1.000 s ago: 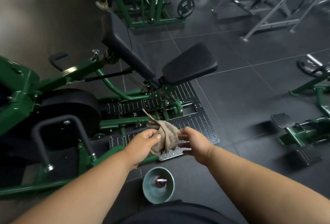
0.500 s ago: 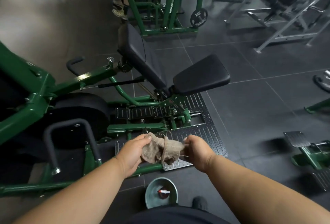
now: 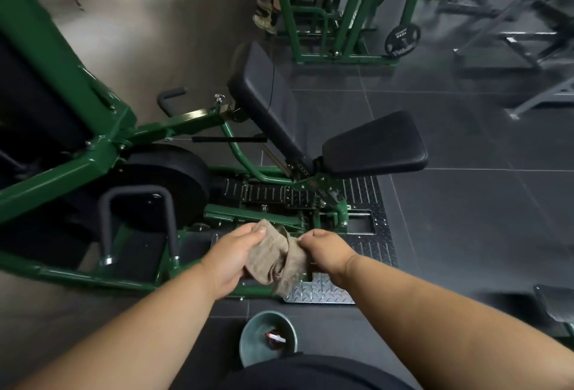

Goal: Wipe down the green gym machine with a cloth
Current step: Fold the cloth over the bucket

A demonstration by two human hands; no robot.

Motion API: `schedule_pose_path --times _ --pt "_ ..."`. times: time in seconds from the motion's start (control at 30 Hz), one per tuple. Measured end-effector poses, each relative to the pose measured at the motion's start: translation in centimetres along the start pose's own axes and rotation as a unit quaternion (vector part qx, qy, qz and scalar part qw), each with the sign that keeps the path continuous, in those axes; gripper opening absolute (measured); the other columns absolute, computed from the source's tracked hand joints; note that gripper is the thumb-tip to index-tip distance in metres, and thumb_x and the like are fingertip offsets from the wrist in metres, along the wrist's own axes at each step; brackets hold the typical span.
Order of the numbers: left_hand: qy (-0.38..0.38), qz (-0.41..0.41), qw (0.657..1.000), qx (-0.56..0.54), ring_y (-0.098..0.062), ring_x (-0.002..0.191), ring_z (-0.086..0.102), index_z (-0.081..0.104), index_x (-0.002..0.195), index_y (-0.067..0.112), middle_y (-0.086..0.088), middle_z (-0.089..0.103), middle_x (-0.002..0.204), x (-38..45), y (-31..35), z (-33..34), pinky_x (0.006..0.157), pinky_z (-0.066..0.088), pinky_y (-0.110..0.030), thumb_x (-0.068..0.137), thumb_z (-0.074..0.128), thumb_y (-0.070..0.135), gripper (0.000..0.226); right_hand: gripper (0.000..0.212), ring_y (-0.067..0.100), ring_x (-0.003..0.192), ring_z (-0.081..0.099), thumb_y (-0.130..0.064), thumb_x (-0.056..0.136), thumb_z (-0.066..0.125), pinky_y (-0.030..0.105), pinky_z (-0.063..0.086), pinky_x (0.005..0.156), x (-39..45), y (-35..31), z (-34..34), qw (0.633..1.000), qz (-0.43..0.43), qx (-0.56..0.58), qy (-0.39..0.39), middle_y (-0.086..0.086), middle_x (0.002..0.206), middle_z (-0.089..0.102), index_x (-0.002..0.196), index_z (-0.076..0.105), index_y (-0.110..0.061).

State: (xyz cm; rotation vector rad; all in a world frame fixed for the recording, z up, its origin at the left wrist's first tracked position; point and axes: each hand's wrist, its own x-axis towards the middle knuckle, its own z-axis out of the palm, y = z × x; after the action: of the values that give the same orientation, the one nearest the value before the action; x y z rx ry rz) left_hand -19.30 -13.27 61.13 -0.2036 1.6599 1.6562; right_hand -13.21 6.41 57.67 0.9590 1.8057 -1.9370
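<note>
Both hands, left hand [image 3: 231, 257] and right hand [image 3: 326, 249], pinch the tan cloth [image 3: 278, 260], bunched above the green gym machine [image 3: 93, 166], near its tread plate [image 3: 323, 291]. The cloth looks light, limp and soft; likely best gripped in a folded wad.

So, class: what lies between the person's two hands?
In the head view, the brown cloth spans the gap, gripped by the left hand and the right hand; the machine's steel footplate shows beneath.

Dim indoor light, soft glare on the pale floor [image 3: 161, 35], blurred upper corners, wide-angle bending at edges.
</note>
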Motion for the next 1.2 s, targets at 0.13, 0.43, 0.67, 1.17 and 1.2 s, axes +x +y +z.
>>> schedule_pose_path --times 0.13,0.43,0.67,1.17,1.2 --pt "0.033 0.006 0.999 -0.001 -0.033 0.117 0.072 0.071 0.126 0.017 -0.011 0.078 0.117 -0.2 0.5 0.1 0.112 0.047 -0.060 0.110 0.053 0.024 0.025 0.027 0.031 0.089 0.057 -0.009 0.078 0.057 0.043 0.052 0.082 -0.1 -0.5 -1.9 0.989 0.057 0.135 -0.004 0.016 0.098 0.059 0.105 0.058 -0.009" --pt "0.013 0.078 0.994 0.072 -0.019 0.110 0.074 0.072 0.121 0.018 -0.001 0.080 0.111 -1.2 1.8 0.6 0.096 0.056 -0.033 0.108 0.058 0.025 0.020 0.042 0.030 0.103 0.069 -0.047 0.096 0.063 0.044 0.053 0.097 -0.2 -1.9 -1.3 0.991 0.029 0.095 -0.090 0.008 0.111 0.075 0.120 0.066 -0.014" --pt "-0.003 0.086 0.989 0.117 -0.017 0.089 0.075 0.071 0.114 0.014 -0.004 0.079 0.097 -1.4 1.5 -0.5 0.078 0.056 -0.034 0.110 0.055 0.023 0.019 0.016 0.024 0.065 0.062 -0.008 0.091 0.068 0.033 0.056 0.063 0.2 -0.4 0.7 0.997 -0.011 -0.025 -0.074 0.010 0.074 0.066 0.081 0.058 -0.015" --pt "0.069 -0.061 0.980 -0.176 -0.026 0.133 0.060 0.046 0.152 0.023 -0.013 0.065 0.142 1.8 -5.4 -8.6 0.112 0.046 -0.043 0.093 0.070 0.048 0.068 0.027 0.038 0.093 0.070 0.000 0.090 0.034 0.046 0.059 0.077 1.5 1.3 3.6 0.955 0.084 0.269 -0.088 0.023 0.115 0.071 0.100 0.059 -0.003" --pt "0.062 -0.079 0.983 -0.157 -0.024 0.133 0.058 0.046 0.152 0.030 -0.008 0.062 0.144 1.7 -6.4 -8.3 0.117 0.041 -0.045 0.091 0.070 0.054 0.070 0.025 0.037 0.099 0.068 -0.003 0.090 0.039 0.048 0.057 0.086 1.8 1.8 4.0 0.955 0.093 0.265 -0.093 0.024 0.116 0.067 0.102 0.061 -0.004"
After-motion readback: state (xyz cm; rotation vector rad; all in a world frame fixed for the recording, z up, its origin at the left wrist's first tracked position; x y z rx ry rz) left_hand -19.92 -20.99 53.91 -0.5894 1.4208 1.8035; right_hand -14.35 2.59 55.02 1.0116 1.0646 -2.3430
